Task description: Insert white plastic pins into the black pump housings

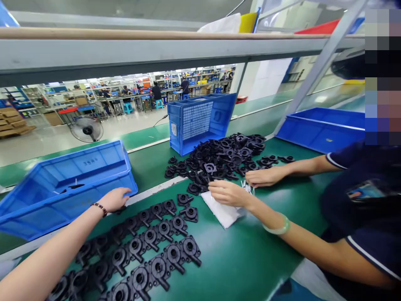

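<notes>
My left hand [115,200], with a dark beaded bracelet at the wrist, is over the front edge of the left blue crate. Its fingers curl down around a black plastic part [120,210], mostly hidden beneath them. Just below, black round housings [135,247] with short spouts lie in several rows on the green table [232,267]. Two loose housings [190,213] sit beyond the rows' right end. My right hand is out of view.
A heap of black parts [232,152] spills before an upturned blue crate [200,121]. Left stands a blue crate [72,200], right another blue crate [326,131]. A co-worker's hands [228,193] hold small pieces over a white bag [223,212]. A shelf beam [156,52] crosses above.
</notes>
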`<state>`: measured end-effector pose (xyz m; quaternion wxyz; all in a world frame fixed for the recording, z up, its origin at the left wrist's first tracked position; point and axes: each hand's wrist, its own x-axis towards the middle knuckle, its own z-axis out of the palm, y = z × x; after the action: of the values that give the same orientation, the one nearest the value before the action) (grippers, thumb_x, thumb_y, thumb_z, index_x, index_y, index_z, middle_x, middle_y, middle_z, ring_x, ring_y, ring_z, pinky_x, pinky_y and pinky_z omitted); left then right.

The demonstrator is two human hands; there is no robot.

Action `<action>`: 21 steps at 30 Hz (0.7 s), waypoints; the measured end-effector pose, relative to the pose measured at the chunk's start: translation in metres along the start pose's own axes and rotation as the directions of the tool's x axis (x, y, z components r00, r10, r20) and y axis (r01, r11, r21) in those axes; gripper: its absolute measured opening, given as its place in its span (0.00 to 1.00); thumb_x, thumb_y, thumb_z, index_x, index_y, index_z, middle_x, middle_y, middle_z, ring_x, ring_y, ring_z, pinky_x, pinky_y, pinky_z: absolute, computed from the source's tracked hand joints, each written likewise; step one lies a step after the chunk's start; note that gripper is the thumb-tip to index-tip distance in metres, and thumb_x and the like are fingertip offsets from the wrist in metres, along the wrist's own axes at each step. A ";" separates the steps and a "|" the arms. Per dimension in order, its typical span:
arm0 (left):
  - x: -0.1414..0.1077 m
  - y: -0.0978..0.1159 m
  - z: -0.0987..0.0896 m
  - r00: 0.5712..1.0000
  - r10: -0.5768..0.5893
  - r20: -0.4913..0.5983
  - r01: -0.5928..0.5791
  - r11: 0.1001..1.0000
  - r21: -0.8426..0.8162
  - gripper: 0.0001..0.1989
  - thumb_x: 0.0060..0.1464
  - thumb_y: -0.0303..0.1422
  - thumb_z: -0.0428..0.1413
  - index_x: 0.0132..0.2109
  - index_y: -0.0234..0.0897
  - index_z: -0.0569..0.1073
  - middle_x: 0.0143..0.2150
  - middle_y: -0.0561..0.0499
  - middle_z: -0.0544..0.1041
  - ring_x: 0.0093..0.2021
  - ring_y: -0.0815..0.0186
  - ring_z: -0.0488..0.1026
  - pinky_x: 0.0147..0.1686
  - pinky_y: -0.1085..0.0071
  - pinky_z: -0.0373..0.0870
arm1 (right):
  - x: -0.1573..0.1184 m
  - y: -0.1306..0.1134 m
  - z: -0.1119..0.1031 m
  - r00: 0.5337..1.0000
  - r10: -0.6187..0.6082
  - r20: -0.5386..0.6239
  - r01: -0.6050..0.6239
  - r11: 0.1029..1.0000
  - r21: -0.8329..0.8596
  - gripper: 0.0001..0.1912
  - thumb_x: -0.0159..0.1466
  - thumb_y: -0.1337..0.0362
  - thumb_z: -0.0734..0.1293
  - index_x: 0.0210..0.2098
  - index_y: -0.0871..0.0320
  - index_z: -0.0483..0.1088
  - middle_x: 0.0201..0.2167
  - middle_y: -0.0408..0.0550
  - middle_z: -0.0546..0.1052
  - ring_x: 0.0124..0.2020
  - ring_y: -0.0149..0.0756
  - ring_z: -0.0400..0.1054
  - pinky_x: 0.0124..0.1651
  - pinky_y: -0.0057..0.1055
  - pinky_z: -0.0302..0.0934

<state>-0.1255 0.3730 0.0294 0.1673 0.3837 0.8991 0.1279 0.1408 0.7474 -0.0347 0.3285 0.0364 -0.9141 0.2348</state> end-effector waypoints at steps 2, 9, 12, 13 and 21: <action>-0.017 -0.025 0.009 0.993 -0.118 0.009 0.116 0.987 0.109 0.23 0.47 0.42 0.56 0.49 0.35 0.71 0.51 0.38 0.69 0.49 0.50 0.67 0.52 0.49 0.60 | 0.000 -0.012 0.010 0.959 -0.078 0.273 0.026 0.982 0.189 0.09 0.55 0.69 0.63 0.19 0.55 0.68 0.25 0.30 0.72 0.32 0.22 0.68 0.33 0.17 0.61; -0.033 -0.049 0.037 0.987 -0.159 0.000 0.153 0.950 0.274 0.24 0.52 0.40 0.54 0.54 0.35 0.65 0.52 0.40 0.67 0.46 0.57 0.68 0.47 0.55 0.65 | -0.003 -0.060 0.055 0.781 -0.169 0.602 -0.192 0.852 0.488 0.22 0.62 0.74 0.46 0.27 0.55 0.68 0.21 0.30 0.68 0.21 0.18 0.64 0.23 0.15 0.55; -0.038 -0.054 0.033 0.988 -0.149 -0.045 0.156 0.949 0.273 0.26 0.47 0.40 0.54 0.54 0.37 0.66 0.52 0.38 0.66 0.46 0.53 0.69 0.47 0.58 0.66 | 0.007 -0.070 0.043 0.743 -0.163 0.649 -0.281 0.804 0.523 0.26 0.63 0.74 0.42 0.29 0.53 0.68 0.21 0.30 0.66 0.17 0.18 0.60 0.21 0.16 0.52; -0.043 -0.056 0.028 0.987 -0.145 -0.070 0.159 0.950 0.269 0.27 0.46 0.39 0.53 0.54 0.38 0.66 0.51 0.39 0.66 0.45 0.52 0.70 0.46 0.59 0.66 | 0.013 -0.073 0.033 0.733 -0.162 0.660 -0.302 0.793 0.530 0.25 0.64 0.73 0.44 0.29 0.52 0.69 0.21 0.30 0.66 0.17 0.18 0.60 0.21 0.16 0.52; -0.158 -0.104 -0.020 0.954 -0.036 -0.299 0.103 0.972 0.211 0.27 0.50 0.43 0.45 0.59 0.52 0.54 0.54 0.54 0.64 0.51 0.58 0.66 0.52 0.64 0.63 | 0.035 -0.205 0.024 0.613 -0.216 0.760 -0.389 0.754 0.528 0.11 0.62 0.65 0.63 0.44 0.57 0.71 0.51 0.43 0.68 0.36 0.28 0.67 0.30 0.23 0.63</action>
<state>-0.0982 0.1851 0.0422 -0.0076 0.3446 0.9357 0.0753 0.1450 0.5579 0.0535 -0.1522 0.1988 -0.8214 0.5125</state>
